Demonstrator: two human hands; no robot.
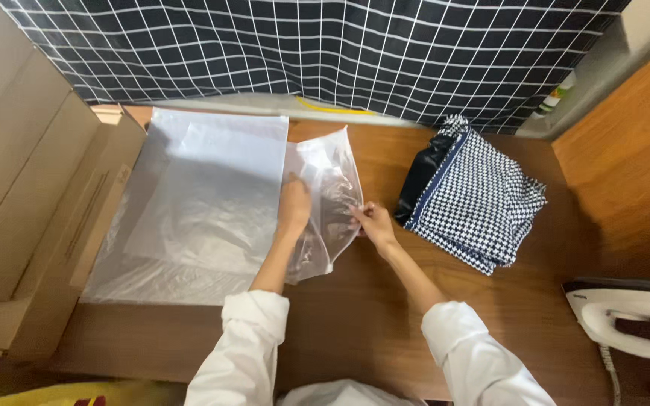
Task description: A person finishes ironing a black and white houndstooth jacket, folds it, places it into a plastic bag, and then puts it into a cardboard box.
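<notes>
A clear plastic bag lies on the wooden table in front of me. My left hand presses down on the bag's left side, fingers curled onto the film. My right hand pinches the bag's right edge. Both sleeves are white. A folded black-and-white houndstooth cloth with a dark blue edge rests to the right of my right hand, apart from it.
A stack of clear plastic bags covers the table's left part. Cardboard boxes stand along the left edge. A white iron sits at the right front. A black checked curtain hangs behind.
</notes>
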